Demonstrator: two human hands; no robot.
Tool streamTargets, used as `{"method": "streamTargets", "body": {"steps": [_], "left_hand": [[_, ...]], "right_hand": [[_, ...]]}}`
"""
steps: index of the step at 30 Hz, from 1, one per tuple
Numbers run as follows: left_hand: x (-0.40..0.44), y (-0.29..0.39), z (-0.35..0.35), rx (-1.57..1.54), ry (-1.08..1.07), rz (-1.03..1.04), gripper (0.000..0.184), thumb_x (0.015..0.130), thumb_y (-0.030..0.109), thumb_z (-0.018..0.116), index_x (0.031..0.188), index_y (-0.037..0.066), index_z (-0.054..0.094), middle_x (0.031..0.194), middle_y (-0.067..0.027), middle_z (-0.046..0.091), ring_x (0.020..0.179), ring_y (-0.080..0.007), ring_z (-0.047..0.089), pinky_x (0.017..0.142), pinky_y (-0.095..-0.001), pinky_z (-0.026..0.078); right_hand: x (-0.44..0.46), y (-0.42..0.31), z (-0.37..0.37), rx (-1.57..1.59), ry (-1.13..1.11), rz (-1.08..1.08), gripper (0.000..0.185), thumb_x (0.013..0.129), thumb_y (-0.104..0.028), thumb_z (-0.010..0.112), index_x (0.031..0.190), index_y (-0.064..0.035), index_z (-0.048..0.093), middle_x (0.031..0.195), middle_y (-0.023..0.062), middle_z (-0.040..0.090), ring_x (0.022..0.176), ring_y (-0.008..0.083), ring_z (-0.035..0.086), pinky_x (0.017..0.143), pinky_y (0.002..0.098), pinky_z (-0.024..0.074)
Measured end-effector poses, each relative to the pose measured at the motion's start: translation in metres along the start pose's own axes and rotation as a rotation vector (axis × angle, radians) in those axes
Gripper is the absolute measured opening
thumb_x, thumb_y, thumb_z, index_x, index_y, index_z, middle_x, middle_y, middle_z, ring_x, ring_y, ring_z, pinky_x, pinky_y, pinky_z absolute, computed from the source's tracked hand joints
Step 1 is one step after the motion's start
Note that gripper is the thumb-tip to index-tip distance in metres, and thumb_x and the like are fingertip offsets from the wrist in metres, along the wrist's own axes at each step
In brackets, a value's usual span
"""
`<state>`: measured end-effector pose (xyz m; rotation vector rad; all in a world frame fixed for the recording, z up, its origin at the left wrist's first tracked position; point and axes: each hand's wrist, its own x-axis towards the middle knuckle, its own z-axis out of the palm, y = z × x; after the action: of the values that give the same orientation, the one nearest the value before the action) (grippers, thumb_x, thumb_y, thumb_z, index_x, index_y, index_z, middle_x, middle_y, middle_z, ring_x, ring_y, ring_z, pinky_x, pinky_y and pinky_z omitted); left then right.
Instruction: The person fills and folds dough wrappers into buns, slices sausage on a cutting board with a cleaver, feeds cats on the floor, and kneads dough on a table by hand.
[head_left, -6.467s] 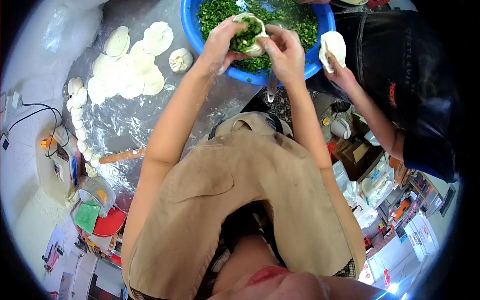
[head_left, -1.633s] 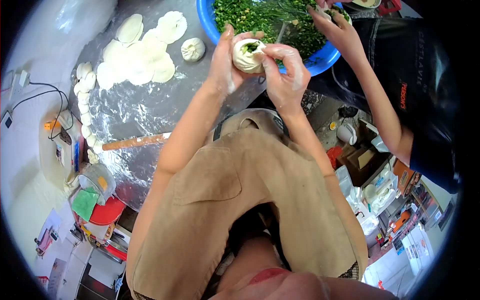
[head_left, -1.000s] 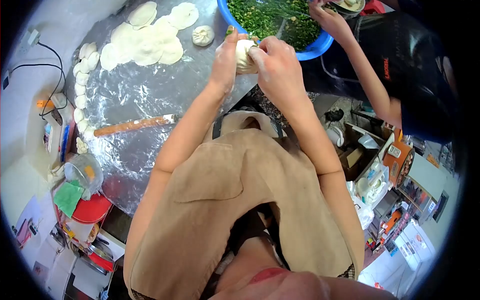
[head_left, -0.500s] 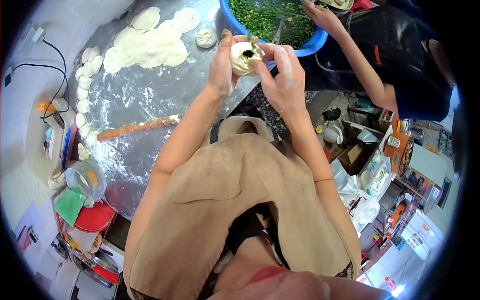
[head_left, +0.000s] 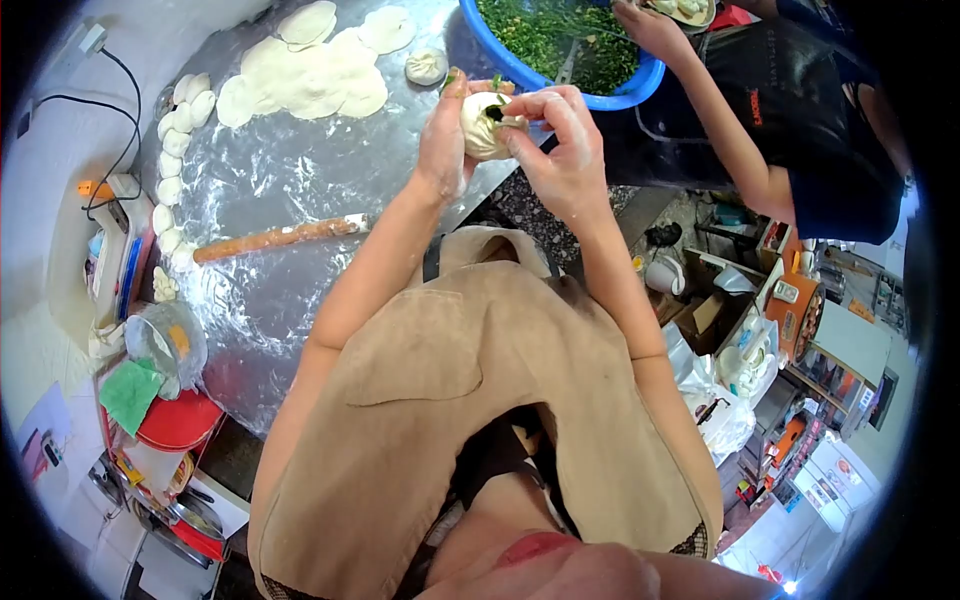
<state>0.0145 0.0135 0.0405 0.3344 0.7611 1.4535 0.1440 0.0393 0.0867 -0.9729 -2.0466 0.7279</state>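
Observation:
A round bun of white dough (head_left: pixel 484 135) is held up between my two hands, its pleated top pinched nearly together with dark green filling showing in the small gap. My left hand (head_left: pixel 444 140) cups it from the left side and beneath. With thumb and fingers, my right hand (head_left: pixel 560 145) pinches the edge of the dough on the right. Bits of green cling to my left fingers. Just beyond my hands stands a blue basin (head_left: pixel 640 88) of chopped green filling (head_left: pixel 560 35) with a utensil in it. A closed bun (head_left: pixel 426 66) sits on the table left of the basin.
Flat dough wrappers (head_left: pixel 310 75) overlap on the floury metal table (head_left: pixel 290 180). A rolling pin (head_left: pixel 280 240) lies nearer me, and dough pieces (head_left: pixel 170 190) line the left edge. Across the basin, another person's hand (head_left: pixel 655 30) is beside a plate of food (head_left: pixel 685 10).
The gap at the bun's top looks smaller, and my right fingers have shifted slightly along its edge. The whole view has tilted a little.

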Motion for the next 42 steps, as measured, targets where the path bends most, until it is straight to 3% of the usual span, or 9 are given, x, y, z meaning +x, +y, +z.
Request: {"method": "streamTargets", "body": {"steps": [8,11,15,21,24,28,38,41,42], "left_hand": [[-0.016,0.007,0.001,0.061,-0.009,-0.078,0.052,0.096,0.049,0.03,0.112,0.005,0.052,0.1,-0.0096,0.062,0.087,-0.0209,0.064,0.069,-0.0379,0.056],[-0.017,0.006,-0.006,0.078,-0.099,-0.084,0.051,0.095,0.05,0.03,0.111,0.007,0.053,0.1,-0.0084,0.063,0.086,-0.0206,0.064,0.066,-0.0405,0.056],[-0.021,0.005,-0.014,0.121,-0.073,-0.111,0.051,0.095,0.05,0.03,0.11,0.008,0.054,0.1,-0.0082,0.063,0.086,-0.0207,0.064,0.066,-0.0398,0.056],[-0.035,0.013,-0.019,0.068,0.017,-0.129,0.047,0.096,0.048,0.033,0.108,0.008,0.054,0.099,-0.0084,0.062,0.085,-0.0205,0.064,0.068,-0.0425,0.056],[-0.037,0.012,-0.023,-0.007,0.104,-0.063,0.046,0.095,0.045,0.037,0.107,0.004,0.053,0.098,-0.0098,0.063,0.08,-0.0204,0.065,0.061,-0.0396,0.057],[-0.044,0.015,-0.029,-0.024,0.153,-0.019,0.045,0.096,0.041,0.036,0.105,0.002,0.055,0.098,-0.0094,0.063,0.082,-0.0182,0.064,0.069,-0.0336,0.056],[-0.059,0.016,-0.048,-0.079,0.132,-0.082,0.05,0.097,0.045,0.032,0.107,0.002,0.054,0.094,-0.0094,0.062,0.082,-0.0184,0.064,0.068,-0.031,0.055],[-0.065,0.019,-0.051,-0.114,0.114,-0.049,0.05,0.097,0.045,0.032,0.11,0.001,0.052,0.095,-0.0103,0.062,0.083,-0.0191,0.064,0.068,-0.0314,0.056],[-0.067,0.02,-0.052,-0.13,0.101,-0.029,0.05,0.096,0.045,0.033,0.111,0.001,0.051,0.096,-0.0107,0.062,0.084,-0.0195,0.064,0.069,-0.0321,0.056]], "right_hand": [[0.0,-0.006,-0.013,0.2,-0.088,0.158,0.022,0.078,-0.008,0.062,0.1,-0.0052,0.065,0.087,0.0083,0.056,0.083,0.0208,0.055,0.073,0.0318,0.0452],[0.009,-0.002,-0.017,-0.081,-0.153,-0.131,0.02,0.077,-0.004,0.061,0.095,-0.0101,0.067,0.084,0.0093,0.055,0.08,0.0258,0.054,0.071,0.0325,0.0455],[0.015,-0.005,-0.013,-0.312,-0.191,-0.39,0.012,0.073,-0.007,0.066,0.085,-0.0069,0.065,0.081,0.0067,0.056,0.078,0.0267,0.054,0.068,0.0362,0.0452],[0.006,-0.021,-0.001,-0.33,-0.108,-0.38,0.01,0.07,-0.007,0.067,0.079,-0.0064,0.062,0.079,0.0056,0.055,0.077,0.0258,0.054,0.068,0.0365,0.044],[-0.002,-0.037,0.011,-0.379,-0.028,-0.439,0.012,0.069,-0.006,0.067,0.079,-0.0076,0.06,0.079,0.0049,0.055,0.077,0.0247,0.054,0.066,0.036,0.0426],[-0.007,-0.037,0.032,-0.523,0.02,-0.498,0.012,0.07,-0.009,0.068,0.078,-0.0092,0.059,0.078,0.0036,0.054,0.074,0.0225,0.052,0.064,0.0349,0.0386],[-0.027,-0.056,0.039,-0.437,-0.137,-0.412,0.014,0.068,-0.009,0.067,0.082,-0.0075,0.064,0.08,0.0059,0.054,0.077,0.0253,0.053,0.066,0.0355,0.0415],[-0.034,-0.065,0.041,-0.169,-0.051,-0.056,0.02,0.068,-0.009,0.073,0.086,-0.0052,0.064,0.083,0.0084,0.057,0.077,0.0249,0.056,0.069,0.0338,0.0457],[-0.036,-0.062,0.044,-0.172,-0.051,-0.055,0.02,0.068,-0.009,0.073,0.086,-0.0052,0.064,0.083,0.0084,0.057,0.077,0.0249,0.056,0.069,0.0338,0.0457]]}}
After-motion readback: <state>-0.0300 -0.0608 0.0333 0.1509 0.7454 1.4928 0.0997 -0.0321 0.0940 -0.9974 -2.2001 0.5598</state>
